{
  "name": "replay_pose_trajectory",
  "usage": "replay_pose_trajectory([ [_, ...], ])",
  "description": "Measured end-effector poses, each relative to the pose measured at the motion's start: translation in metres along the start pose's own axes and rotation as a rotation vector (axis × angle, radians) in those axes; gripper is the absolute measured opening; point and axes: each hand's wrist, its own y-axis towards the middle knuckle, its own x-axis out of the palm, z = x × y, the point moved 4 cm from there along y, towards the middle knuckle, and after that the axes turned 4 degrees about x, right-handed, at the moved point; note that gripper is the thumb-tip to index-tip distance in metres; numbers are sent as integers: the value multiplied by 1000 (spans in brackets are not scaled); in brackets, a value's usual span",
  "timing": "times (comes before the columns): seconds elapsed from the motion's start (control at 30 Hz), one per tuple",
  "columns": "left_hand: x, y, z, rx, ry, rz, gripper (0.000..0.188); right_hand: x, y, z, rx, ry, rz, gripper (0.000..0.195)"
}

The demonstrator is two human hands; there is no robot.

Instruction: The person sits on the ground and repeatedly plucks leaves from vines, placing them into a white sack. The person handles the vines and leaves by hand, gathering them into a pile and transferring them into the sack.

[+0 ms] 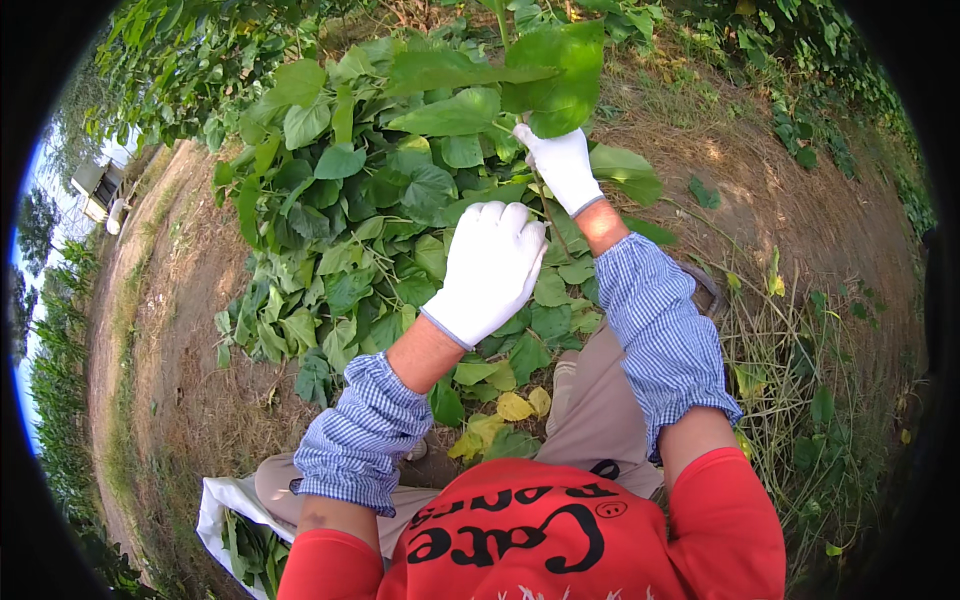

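Observation:
My right hand [562, 166], in a white knit glove, grips the stem of an upright leafy branch [559, 75] with large, toothed green leaves. Below and left of it, my left hand [495, 262], gloved too, has its fingers curled, with its thumb close beside the lower stem [555, 225]. The back of that glove hides whatever may be inside the fingers. Under both hands spreads a big heap of cut leafy branches [360, 195], some leaves drooping.
A white sack [225, 495] holding green leaves [251, 547] stands by my left knee. Stripped stems [780, 390] lie in a pile at my right. Several yellow leaves [514, 406] lie between my legs. Bushes [202, 67] rise beyond the heap, and a dirt path [124, 300] runs along the left.

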Motion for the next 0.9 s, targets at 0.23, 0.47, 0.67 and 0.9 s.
replay_pose_trajectory([
  [0.23,24,28,-70,-172,548,65,43,14,-18,-25,-71,32,-176,22],
  [0.47,35,23,-95,-225,318,200,33,21,-22,-15,161,544,-445,29],
  [0.67,61,14,-99,-284,-129,317,58,30,-29,-2,276,792,-450,20],
  [0.9,92,-9,-118,-371,-413,141,59,32,-30,18,270,539,-471,15],
])
